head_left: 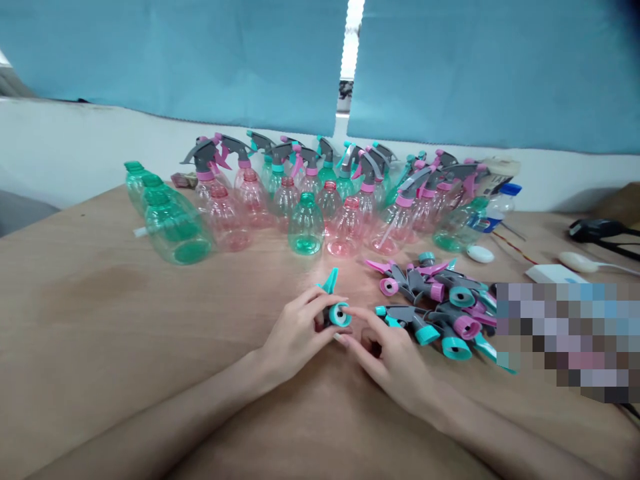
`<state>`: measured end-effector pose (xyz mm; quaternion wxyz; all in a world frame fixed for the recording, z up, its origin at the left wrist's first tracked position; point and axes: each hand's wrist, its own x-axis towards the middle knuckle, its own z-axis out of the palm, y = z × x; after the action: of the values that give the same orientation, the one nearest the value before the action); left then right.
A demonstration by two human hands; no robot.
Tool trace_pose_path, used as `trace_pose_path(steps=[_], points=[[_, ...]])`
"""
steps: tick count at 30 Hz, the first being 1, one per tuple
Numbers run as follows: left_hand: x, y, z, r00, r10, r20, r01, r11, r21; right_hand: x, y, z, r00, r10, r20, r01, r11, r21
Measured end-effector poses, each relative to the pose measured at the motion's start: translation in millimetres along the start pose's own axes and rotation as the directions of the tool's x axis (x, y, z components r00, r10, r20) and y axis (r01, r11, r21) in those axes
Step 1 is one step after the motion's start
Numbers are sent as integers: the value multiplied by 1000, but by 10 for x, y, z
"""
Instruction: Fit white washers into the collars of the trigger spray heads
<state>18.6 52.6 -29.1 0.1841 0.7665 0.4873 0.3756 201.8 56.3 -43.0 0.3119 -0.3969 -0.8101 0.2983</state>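
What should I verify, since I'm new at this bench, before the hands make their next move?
1. Left hand holding a spray head: ok.
2. Right hand at its turquoise collar: ok.
3. Seal inside that collar: cannot tell, too small.
4. Middle green bottle upright, without a spray head: ok.
5. Loose spray heads separated by colour: not ok, pink and turquoise mixed.

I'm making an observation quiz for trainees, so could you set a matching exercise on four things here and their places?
1. Lone turquoise-collared spray head
2. Heap of spray heads
3. Blue-capped bottle
4. Blue curtain

A. On the table, beside the right hand
B. Hanging behind the table
C. In the left hand
D. At the bottle group's right end

Pairs: 1-C, 2-A, 3-D, 4-B
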Motion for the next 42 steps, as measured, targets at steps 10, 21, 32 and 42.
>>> trace_pose_path(steps=[10,21,32,42], points=[[23,5,-9,997,66,46,-65,998,-12,34,11,1,999,36,13,-38,976,213],[3,-7,21,990,91,111,-89,996,-19,56,49,2,998,48,33,-54,978,202],[-8,12,30,982,75,173,-70,997,-36,52,68,-6,999,-35,-24,36,998,52],[11,26,2,986,70,149,-65,997,-40,25,-2,2,996,-89,-27,91,993,74]])
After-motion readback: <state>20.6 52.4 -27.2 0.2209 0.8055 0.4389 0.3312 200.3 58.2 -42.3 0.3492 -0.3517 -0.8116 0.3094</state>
